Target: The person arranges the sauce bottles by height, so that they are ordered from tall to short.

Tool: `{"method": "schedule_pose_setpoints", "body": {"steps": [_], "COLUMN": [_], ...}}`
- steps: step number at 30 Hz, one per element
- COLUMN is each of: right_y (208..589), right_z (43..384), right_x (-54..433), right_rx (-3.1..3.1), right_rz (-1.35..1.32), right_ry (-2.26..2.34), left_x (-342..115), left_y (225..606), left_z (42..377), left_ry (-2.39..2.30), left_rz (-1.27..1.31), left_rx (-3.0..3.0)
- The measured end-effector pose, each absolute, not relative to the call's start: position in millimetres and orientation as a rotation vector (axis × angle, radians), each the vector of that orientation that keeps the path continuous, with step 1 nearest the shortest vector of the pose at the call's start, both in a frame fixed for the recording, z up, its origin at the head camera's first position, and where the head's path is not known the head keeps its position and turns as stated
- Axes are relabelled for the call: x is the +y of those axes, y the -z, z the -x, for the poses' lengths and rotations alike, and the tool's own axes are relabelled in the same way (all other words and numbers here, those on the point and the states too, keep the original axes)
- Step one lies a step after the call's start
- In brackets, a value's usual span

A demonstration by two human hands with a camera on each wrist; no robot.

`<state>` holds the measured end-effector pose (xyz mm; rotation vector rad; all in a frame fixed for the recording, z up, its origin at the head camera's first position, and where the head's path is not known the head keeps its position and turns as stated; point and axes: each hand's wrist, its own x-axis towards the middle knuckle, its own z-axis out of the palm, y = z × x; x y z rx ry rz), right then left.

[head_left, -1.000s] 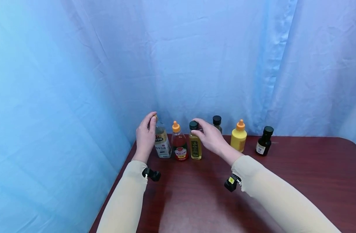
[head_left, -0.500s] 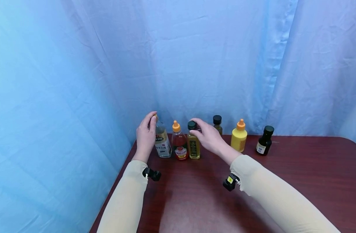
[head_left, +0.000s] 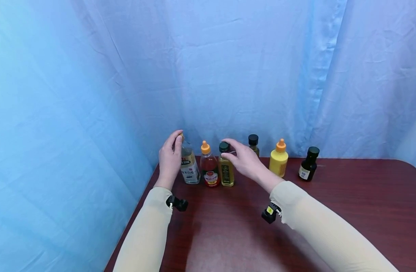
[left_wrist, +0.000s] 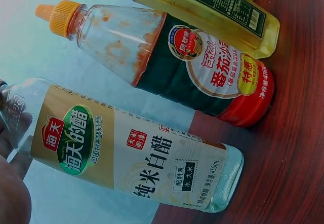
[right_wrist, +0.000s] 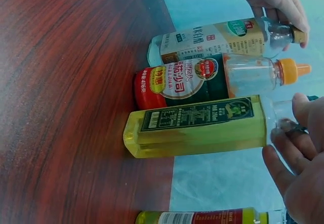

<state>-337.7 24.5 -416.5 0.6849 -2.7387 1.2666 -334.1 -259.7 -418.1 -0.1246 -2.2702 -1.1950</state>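
My left hand (head_left: 169,160) grips the neck and yellow cap of a clear white vinegar bottle (head_left: 190,169) at the left of the row. Beside it stands a ketchup bottle (head_left: 209,170) with an orange nozzle, untouched by either hand. My right hand (head_left: 246,158) holds a square bottle of yellow oil (head_left: 226,173) by its neck, just under the dark green cap. In the right wrist view, fingers (right_wrist: 286,153) curl round that oil bottle's neck, and its body lies right along the ketchup bottle. All three bottles are upright, bases on the table.
Behind my right hand a dark-capped bottle (head_left: 253,143) is partly hidden. Farther right stand a yellow squeeze bottle (head_left: 278,164) and a small dark bottle (head_left: 308,166). Blue curtains (head_left: 245,75) hang close behind the dark red table (head_left: 225,234) and along its left side.
My right hand has slid the oil bottle slightly left, closing the gap to the ketchup bottle. Over the last half second almost nothing moves; the left hand keeps its hold on the vinegar bottle.
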Motion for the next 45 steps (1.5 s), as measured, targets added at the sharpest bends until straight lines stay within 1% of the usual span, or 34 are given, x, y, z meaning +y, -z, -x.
{"method": "schedule_pose_setpoints", "body": {"steps": [7, 12, 23, 35, 45], "right_y": [410, 403, 396, 405, 412], "right_z": [336, 336, 340, 346, 351], "right_x": [28, 39, 75, 98, 103], "right_rx": [-2.784, -2.713, -2.493, -2.531, -2.651], "right_rz": [-0.698, -0.708, -0.514, -0.407, -0.374], "right_ry": [-1.236, -1.245, -1.175, -1.094, -1.13], "left_x": [-260, -258, -255, -256, -256], "left_y": [419, 419, 418, 416, 418], "left_z": [334, 335, 334, 334, 334], "left_ry": [1.202, 1.207, 1.215, 1.225, 1.227], "left_rz": [0.13, 0.123, 0.123, 0.11, 0.119], "left_rx": [-2.263, -2.265, -2.267, -2.278, -2.272]}}
